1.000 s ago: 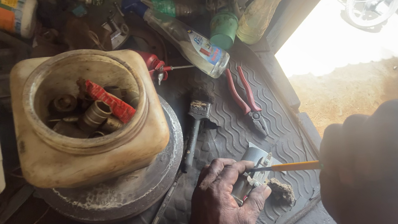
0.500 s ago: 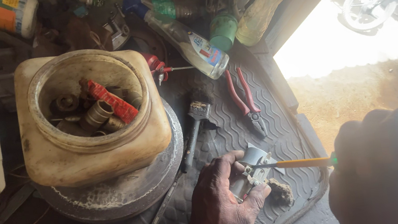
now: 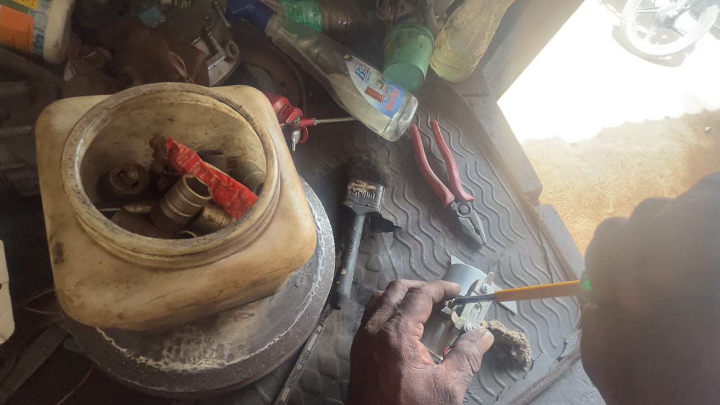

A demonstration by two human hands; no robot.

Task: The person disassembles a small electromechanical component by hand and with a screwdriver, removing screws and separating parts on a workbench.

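My left hand (image 3: 403, 367) grips a small grey metal part (image 3: 460, 305) against the black ribbed rubber mat (image 3: 423, 231). My right hand (image 3: 697, 298), large and blurred at the lower right, holds a screwdriver with an orange shaft (image 3: 531, 292); its tip is pressed into the metal part. A dirty wad of rag (image 3: 512, 345) lies just right of my left hand.
A cut-open yellowish plastic jug (image 3: 168, 208) full of metal fittings sits on a round metal disc (image 3: 239, 336). Red-handled pliers (image 3: 447, 178), a small brush (image 3: 354, 231), a spray bottle (image 3: 343, 67) and a green-capped container (image 3: 408, 55) lie on the mat. Bright ground lies outside at right.
My right hand has shifted slightly lower and closer to the camera; the screwdriver stays in the metal part, which my left hand keeps holding.
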